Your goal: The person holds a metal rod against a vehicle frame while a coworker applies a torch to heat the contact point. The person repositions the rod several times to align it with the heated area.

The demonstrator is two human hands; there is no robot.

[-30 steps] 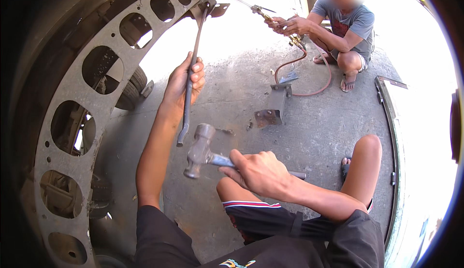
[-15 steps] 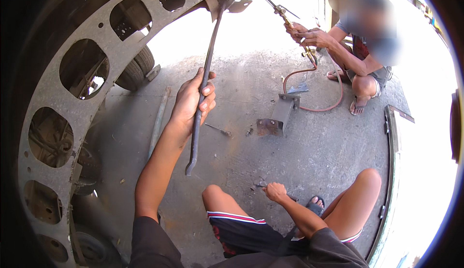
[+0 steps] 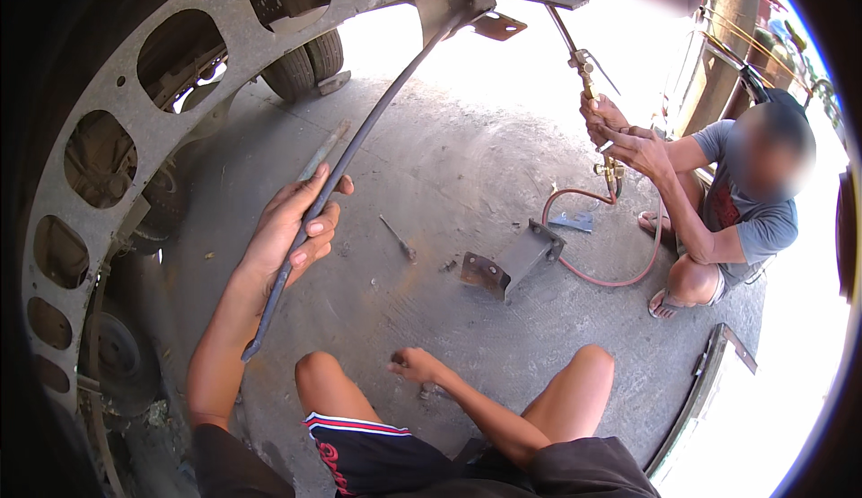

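Note:
My left hand point(image 3: 292, 220) is closed around a long dark pry bar point(image 3: 355, 148), which slants up and to the right. Its upper end meets the underside of the grey metal frame point(image 3: 171, 143) beside a rusty drilled bracket point(image 3: 496, 26). The bar's bent lower end hangs above the floor by my left forearm. My right hand point(image 3: 412, 365) is over the floor between my knees, fingers curled. Something dark shows at those fingers, too small to name. At the right, a crouching person holds a brass cutting torch point(image 3: 584, 69) in both hands, its tip up near the frame's end.
A steel box-shaped bracket point(image 3: 530, 255) with end plates lies on the concrete, near a red hose point(image 3: 620, 281). A thin rod point(image 3: 397, 237) and a pipe point(image 3: 325, 149) lie there too. Wheels point(image 3: 289, 71) stand beyond the frame. A metal rail point(image 3: 696, 395) edges the right side.
My view has shifted, so the crouching person shows more fully. The pry bar slants more across the view in my left hand. My right hand has moved left.

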